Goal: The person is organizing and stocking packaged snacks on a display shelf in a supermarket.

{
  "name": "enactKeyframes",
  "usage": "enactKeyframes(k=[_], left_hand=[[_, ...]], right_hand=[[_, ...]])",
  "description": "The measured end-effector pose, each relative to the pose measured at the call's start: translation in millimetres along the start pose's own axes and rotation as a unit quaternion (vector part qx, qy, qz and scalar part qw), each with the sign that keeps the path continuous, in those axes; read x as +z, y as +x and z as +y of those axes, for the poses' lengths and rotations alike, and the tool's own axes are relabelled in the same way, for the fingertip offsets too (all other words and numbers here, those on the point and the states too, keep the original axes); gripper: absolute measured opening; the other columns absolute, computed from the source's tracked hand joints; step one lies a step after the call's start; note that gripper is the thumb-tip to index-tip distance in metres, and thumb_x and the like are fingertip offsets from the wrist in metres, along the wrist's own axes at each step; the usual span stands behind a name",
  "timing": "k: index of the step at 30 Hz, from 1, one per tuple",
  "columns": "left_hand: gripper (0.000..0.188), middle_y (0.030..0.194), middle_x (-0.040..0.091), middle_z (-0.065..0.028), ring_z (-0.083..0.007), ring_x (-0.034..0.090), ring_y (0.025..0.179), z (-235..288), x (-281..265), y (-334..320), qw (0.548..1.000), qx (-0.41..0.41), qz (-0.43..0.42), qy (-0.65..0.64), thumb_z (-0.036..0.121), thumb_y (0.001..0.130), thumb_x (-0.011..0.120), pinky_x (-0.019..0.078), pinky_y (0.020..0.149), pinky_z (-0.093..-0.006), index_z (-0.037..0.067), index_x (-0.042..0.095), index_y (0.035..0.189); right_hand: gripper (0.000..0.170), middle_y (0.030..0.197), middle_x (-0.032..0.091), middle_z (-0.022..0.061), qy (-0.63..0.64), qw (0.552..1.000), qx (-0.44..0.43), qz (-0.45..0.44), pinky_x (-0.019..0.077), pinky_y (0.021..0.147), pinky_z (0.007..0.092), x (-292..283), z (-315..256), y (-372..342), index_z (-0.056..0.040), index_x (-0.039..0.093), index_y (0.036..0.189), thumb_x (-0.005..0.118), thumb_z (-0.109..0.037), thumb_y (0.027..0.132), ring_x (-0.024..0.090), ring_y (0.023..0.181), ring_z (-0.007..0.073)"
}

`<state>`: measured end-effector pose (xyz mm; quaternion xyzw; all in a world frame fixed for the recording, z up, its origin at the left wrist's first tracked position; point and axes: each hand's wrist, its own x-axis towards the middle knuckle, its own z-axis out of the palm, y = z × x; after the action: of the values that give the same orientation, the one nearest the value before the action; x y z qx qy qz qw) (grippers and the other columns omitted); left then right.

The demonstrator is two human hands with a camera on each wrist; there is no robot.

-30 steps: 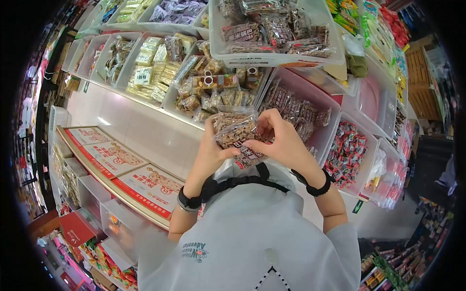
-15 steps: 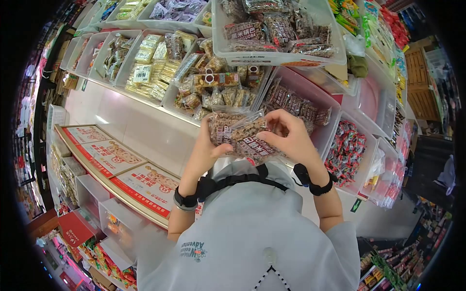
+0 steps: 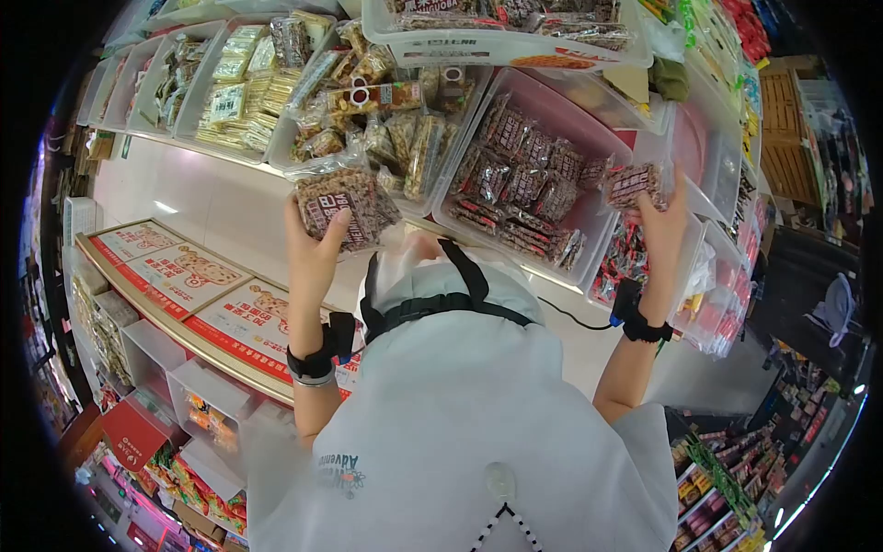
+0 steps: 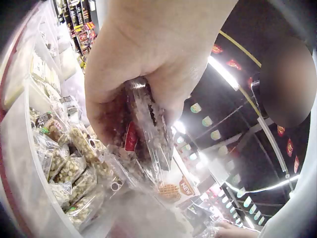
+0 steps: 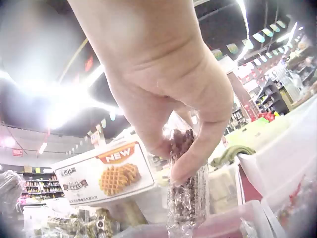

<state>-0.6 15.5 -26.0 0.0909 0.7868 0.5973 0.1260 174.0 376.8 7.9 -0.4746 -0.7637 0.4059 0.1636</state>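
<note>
My left hand (image 3: 311, 253) grips a clear-wrapped black rice crisp packet (image 3: 342, 210), thumb across its printed front, near the front of the nut-snack bin. In the left wrist view the wrapped bundle (image 4: 147, 131) is seen edge-on between thumb and fingers, and looks thick. Out to the right, my right hand (image 3: 660, 230) pinches a similar, smaller-looking packet (image 3: 633, 184) just past the right side of a bin (image 3: 566, 120) of matching packets. The right wrist view shows this packet (image 5: 187, 198) hanging upright from the fingertips.
A raised bin (image 3: 515, 51) of dark packets stands behind. Left of the matching packets is a bin of nut snacks (image 3: 377, 97), then one of pale-wrapped bars (image 3: 244, 83). Red-wrapped sweets (image 3: 614, 262) lie beneath my right hand. A framed poster board (image 3: 202, 285) runs along the left.
Both hands were together in front of the chest, handling the packets. They have since parted: the left went left with its packet, the right moved right and forward with the other.
</note>
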Motion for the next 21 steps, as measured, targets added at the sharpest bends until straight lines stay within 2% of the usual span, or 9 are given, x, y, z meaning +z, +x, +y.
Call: enactKeyframes(k=[2,3,5,6,9,10,14,17,21], left_hand=[[0.051,0.103,0.052,-0.0124,-0.0158,0.051,0.093,-0.9,1.0,0.0,1.0,-0.004,0.013,0.003,0.019,0.08,0.064,0.0423,0.081,-0.0283,-0.004,0.037,0.116],[0.051,0.103,0.052,-0.0124,-0.0158,0.051,0.093,-0.5,1.4,0.2,1.0,-0.007,0.012,0.001,0.019,0.08,0.064,0.0423,0.081,-0.0283,-0.004,0.037,0.116],[0.052,0.104,0.052,-0.0128,-0.0162,0.051,0.094,0.4,2.3,0.9,1.0,-0.013,-0.004,0.003,0.019,0.079,0.064,0.0414,0.082,-0.0288,-0.004,0.036,0.117],[0.052,0.104,0.052,-0.0128,-0.0162,0.051,0.094,0.1,4.0,0.9,1.0,-0.016,-0.004,0.003,0.019,0.079,0.064,0.0414,0.082,-0.0288,-0.004,0.036,0.117],[0.051,0.103,0.052,-0.0126,-0.0161,0.051,0.092,0.4,9.0,1.8,1.0,0.005,-0.002,-0.003,0.019,0.079,0.064,0.0421,0.081,-0.0287,-0.004,0.037,0.116],[0.05,0.102,0.052,-0.0123,-0.0159,0.052,0.092,0.9,11.0,2.4,1.0,0.012,-0.004,0.001,0.018,0.079,0.064,0.0425,0.081,-0.0287,-0.004,0.037,0.115],[0.046,0.1,0.053,-0.0114,-0.0152,0.053,0.089,4.9,17.3,3.3,1.0,0.005,-0.022,-0.015,0.017,0.08,0.064,0.0437,0.078,-0.0282,-0.003,0.038,0.113],[0.045,0.099,0.053,-0.0109,-0.0143,0.053,0.088,8.4,18.8,2.4,0.999,-0.009,-0.018,-0.03,0.016,0.08,0.063,0.0442,0.077,-0.0274,-0.003,0.038,0.112],[0.044,0.099,0.053,-0.0107,-0.0136,0.053,0.087,8.5,16.7,2.3,0.999,-0.013,-0.012,-0.031,0.016,0.08,0.063,0.0445,0.076,-0.0269,-0.003,0.038,0.112]], right_hand=[[0.057,0.085,0.061,0.0147,-0.02,1.0,-0.004,0.002,0.0496,0.054,0.028,8.4,35.7,1.7,-0.0085,0.04,0.128,0.056,-0.009,0.073,0.06,0.057,0.0177],[0.057,0.085,0.061,0.0147,-0.024,1.0,-0.002,0.002,0.0496,0.054,0.028,11.8,46.0,0.7,-0.0085,0.04,0.128,0.056,-0.009,0.073,0.06,0.057,0.0177],[0.055,0.089,0.06,0.0218,-0.109,0.993,-0.002,-0.049,0.0494,0.061,0.0329,19.4,63.1,-1.4,-0.0079,0.042,0.125,0.056,-0.01,0.072,0.062,0.065,0.0258],[0.054,0.086,0.057,0.0266,-0.143,0.986,-0.088,-0.022,0.0473,0.067,0.0398,25.5,87.7,2.6,-0.0082,0.043,0.124,0.054,-0.011,0.072,0.06,0.072,0.0342],[0.052,0.083,0.056,0.0268,-0.204,0.978,-0.023,-0.035,0.0449,0.07,0.0446,35.6,97.0,5.3,-0.012,0.043,0.124,0.051,-0.012,0.073,0.057,0.075,0.0391],[0.047,0.082,0.055,0.0256,-0.235,0.969,-0.073,-0.024,0.0442,0.071,0.046,37.9,101.0,7.0,-0.0145,0.046,0.121,0.05,-0.013,0.074,0.056,0.075,0.0401],[0.038,0.087,0.054,0.0256,-0.289,0.953,-0.078,-0.048,0.0447,0.072,0.0469,43.2,99.0,14.9,-0.0119,0.052,0.113,0.051,-0.015,0.075,0.055,0.081,0.0412],[0.038,0.088,0.056,0.0259,-0.348,0.93,-0.092,-0.069,0.0452,0.072,0.0476,51.5,123.5,21.1,-0.0107,0.051,0.112,0.051,-0.016,0.075,0.056,0.082,0.0422],[0.037,0.087,0.06,0.0251,-0.349,0.93,-0.062,-0.102,0.0453,0.072,0.0486,59.2,120.6,12.1,-0.0079,0.051,0.11,0.057,-0.019,0.075,0.058,0.082,0.0421]])
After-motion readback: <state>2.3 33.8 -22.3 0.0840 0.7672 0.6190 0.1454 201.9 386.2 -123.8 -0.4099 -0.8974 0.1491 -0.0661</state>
